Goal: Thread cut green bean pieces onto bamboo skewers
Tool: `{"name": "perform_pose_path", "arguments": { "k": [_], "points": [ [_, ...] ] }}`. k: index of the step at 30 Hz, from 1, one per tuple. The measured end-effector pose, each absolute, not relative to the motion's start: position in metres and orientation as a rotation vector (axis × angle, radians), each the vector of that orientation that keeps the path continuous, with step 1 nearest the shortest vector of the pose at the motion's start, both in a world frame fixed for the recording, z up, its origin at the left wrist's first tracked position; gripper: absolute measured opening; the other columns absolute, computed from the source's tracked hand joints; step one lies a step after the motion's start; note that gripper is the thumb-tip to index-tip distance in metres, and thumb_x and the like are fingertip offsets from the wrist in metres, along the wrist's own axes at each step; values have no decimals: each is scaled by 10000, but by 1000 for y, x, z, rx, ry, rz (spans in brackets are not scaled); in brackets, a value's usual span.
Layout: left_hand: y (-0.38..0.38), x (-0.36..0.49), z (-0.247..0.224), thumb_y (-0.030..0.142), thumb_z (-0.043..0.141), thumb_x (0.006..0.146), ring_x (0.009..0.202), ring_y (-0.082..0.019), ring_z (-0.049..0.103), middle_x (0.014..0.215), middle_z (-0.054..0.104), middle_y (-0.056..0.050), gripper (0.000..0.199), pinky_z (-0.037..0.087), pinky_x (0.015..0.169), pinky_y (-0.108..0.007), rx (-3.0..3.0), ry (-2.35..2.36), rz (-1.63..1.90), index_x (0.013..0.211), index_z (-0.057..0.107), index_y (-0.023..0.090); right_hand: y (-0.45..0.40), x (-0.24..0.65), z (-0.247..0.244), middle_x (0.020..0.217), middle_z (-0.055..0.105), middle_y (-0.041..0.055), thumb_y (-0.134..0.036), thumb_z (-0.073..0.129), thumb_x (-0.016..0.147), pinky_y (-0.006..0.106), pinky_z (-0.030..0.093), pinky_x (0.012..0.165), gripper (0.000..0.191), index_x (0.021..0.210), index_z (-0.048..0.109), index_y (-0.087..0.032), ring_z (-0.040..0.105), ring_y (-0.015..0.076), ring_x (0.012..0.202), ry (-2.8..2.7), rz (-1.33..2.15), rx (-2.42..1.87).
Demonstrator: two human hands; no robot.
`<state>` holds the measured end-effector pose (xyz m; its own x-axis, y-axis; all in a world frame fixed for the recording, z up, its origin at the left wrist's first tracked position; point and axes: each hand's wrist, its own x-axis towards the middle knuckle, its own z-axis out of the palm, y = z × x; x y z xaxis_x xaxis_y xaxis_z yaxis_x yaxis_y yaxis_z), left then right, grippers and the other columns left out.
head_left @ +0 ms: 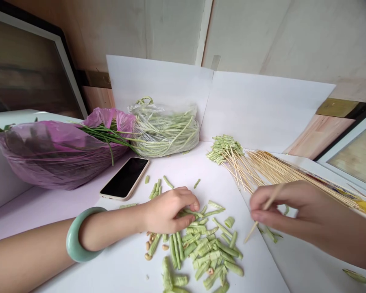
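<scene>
My left hand (171, 209), with a pale green bangle (75, 234) on its wrist, rests low over a loose pile of cut long bean pieces (205, 254). Its fingers are curled, and a thin bean piece (193, 212) lies between thumb and forefinger; how firmly it is gripped is hard to see. On the right, my right hand (280, 207) pinches a bamboo skewer (259, 221) between thumb and fingers, its tip slanting down toward the pile. That hand is slightly blurred, and no bean shows on the skewer.
Behind lie bean-loaded skewers (225, 148) and a bundle of bare skewers (280, 169). A black-screened phone (125, 178), a clear bag of long beans (167, 130) and a purple bag of greens (57, 154) occupy the left. White boards (262, 110) stand at the back.
</scene>
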<state>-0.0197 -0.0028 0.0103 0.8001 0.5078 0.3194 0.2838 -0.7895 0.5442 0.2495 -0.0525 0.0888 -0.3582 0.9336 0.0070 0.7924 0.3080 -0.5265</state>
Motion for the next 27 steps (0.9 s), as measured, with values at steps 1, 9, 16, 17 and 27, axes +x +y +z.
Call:
{"name": "perform_pose_path", "arguments": {
  "k": [1, 9, 16, 17, 27],
  "points": [
    [-2, -20, 10, 95, 556, 753, 823, -185, 559, 843, 624, -75, 161, 459, 779, -279, 2509, 577, 628, 907, 589, 130, -46, 235, 88, 586, 527, -23, -433, 533, 836, 243, 360, 516, 279, 676, 623, -223, 459, 116, 547, -2376, 783, -1567],
    [-3, -21, 11, 65, 462, 801, 933, -214, 567, 966, 643, -113, 314, 459, 865, -314, 2582, 556, 573, 1082, 584, 132, -31, 234, 70, 558, 416, -41, -416, 516, 858, 230, 317, 496, 333, 606, 524, -198, 399, 98, 538, -2285, 920, -1491],
    [-3, -18, 9, 46, 455, 790, 829, -200, 570, 849, 644, -91, 285, 468, 763, -291, 2558, 590, 552, 1004, 617, 141, -41, 219, 45, 603, 619, 13, -384, 638, 781, 263, 509, 541, 190, 667, 661, -234, 584, 153, 561, -1545, 640, -1188],
    [-2, -18, 9, 52, 479, 781, 819, -193, 571, 841, 637, -82, 259, 469, 756, -284, 2515, 615, 579, 979, 618, 143, -41, 215, 40, 586, 623, 16, -372, 639, 782, 269, 518, 543, 179, 666, 662, -237, 595, 163, 567, -1516, 631, -1181],
    [1, -17, 0, 177, 509, 858, 877, -172, 560, 926, 584, -71, 248, 448, 782, -296, 1937, 908, 913, 1083, 611, 157, -42, 215, 11, 588, 601, -17, -206, 734, 701, 237, 486, 474, 196, 620, 560, -244, 571, 130, 527, -1380, 881, -970]
  ]
}}
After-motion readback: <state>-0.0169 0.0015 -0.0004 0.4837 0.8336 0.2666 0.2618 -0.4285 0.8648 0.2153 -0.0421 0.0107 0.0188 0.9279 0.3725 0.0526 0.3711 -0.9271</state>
